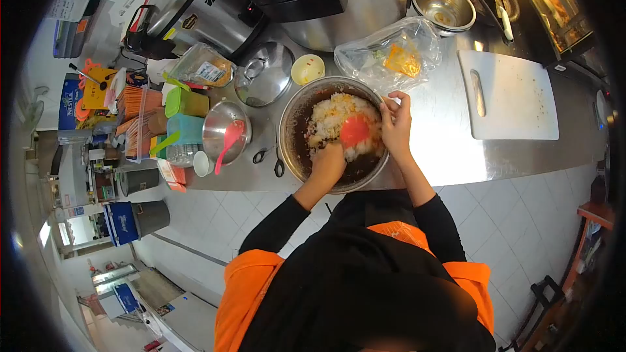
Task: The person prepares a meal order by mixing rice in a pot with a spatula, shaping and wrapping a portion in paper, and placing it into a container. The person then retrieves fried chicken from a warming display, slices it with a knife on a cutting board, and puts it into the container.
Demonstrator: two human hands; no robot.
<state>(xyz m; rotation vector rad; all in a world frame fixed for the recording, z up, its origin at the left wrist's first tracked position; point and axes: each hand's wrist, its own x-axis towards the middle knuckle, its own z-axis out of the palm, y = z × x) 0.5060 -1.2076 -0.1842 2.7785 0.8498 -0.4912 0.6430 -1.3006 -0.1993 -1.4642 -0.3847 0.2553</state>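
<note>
While the right hand point(396, 124) steadies the pot point(295, 125), the left hand point(330, 161) works a red spoon point(355, 131) in the rice point(334, 110).
The left grip looks closed round the spoon's mostly hidden handle; the right grip is nearly shut at the rim. The pot sits on the bench point(438, 107) near its front edge, so a firm rim hold and slow, deep turns should limit spills.

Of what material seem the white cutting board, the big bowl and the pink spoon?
White cutting board: probably matte plastic, as no grain shows. Big bowl: metal, likely stainless steel, by its shiny grey rim. Pink spoon: smooth plastic or silicone, by its even bright colour; I cannot tell which.
</note>
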